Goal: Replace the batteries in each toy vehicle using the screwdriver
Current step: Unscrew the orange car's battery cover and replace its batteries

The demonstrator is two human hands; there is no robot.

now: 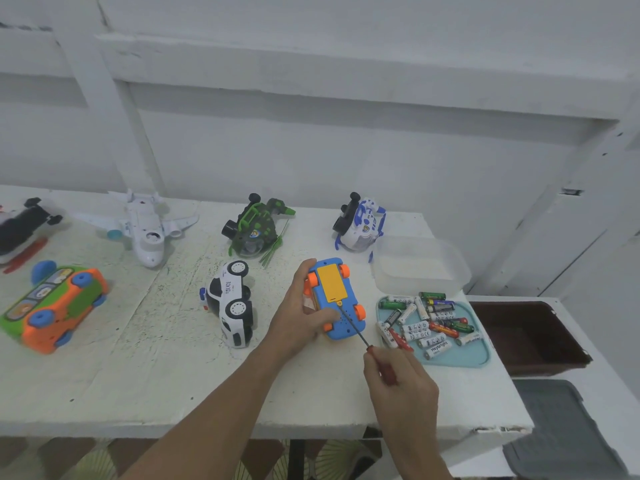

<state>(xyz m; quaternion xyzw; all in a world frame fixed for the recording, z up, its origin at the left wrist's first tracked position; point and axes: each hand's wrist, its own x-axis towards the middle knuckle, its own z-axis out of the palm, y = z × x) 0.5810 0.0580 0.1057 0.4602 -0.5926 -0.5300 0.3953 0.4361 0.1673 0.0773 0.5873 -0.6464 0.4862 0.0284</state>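
Observation:
A blue toy car (341, 323) with orange wheels lies upside down on the white table, its yellow battery cover (331, 283) facing up. My left hand (299, 308) grips the car's left side. My right hand (398, 382) holds a red-handled screwdriver (356, 330), whose tip sits at the tab on the near end of the yellow cover. Several loose batteries (427, 323) lie on a light blue tray (481, 355) just right of the car.
A white police car (230, 301) lies on its side left of the blue car. A green-orange bus (55, 306), white plane (145, 226), green vehicle (254, 228), blue-white vehicle (360, 223) and black toy (24, 223) sit further off. A clear plastic box (420, 268) stands behind the tray.

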